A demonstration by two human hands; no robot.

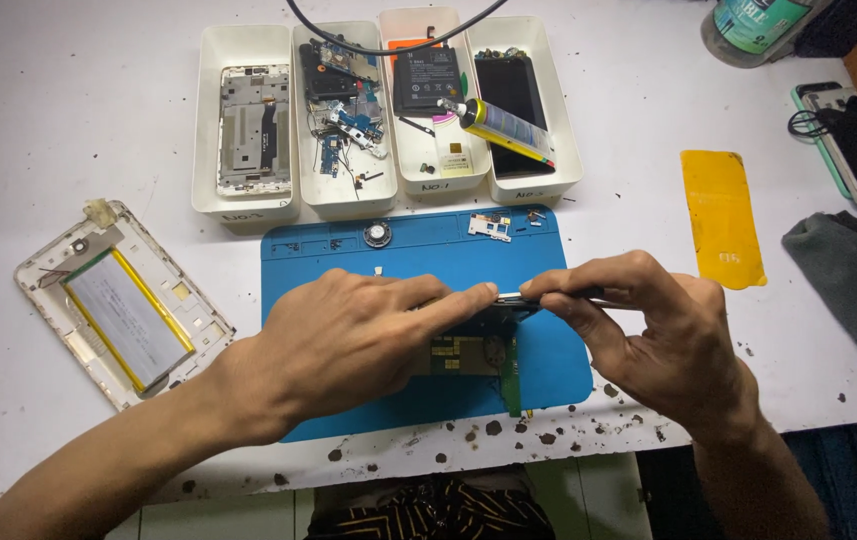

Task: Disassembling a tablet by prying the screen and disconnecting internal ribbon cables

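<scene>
Nearest on the blue mat (348, 250), the left hand (348, 345) presses flat on a circuit board (468, 355), its grip loose and holding nothing, forefinger stretched rightward. The right hand (648, 330) pinches thin tweezers (523, 297) tight; their long axis runs left-right, tips meeting the left forefinger just above the board. Beyond the mat stand four white trays (248, 200) of parts on the worktop (68, 120).

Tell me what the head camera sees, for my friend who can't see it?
Two hands meet over a blue mat: the left hand presses a circuit board while the right hand holds a thin metal tool. Four white trays of phone parts sit behind.
</scene>
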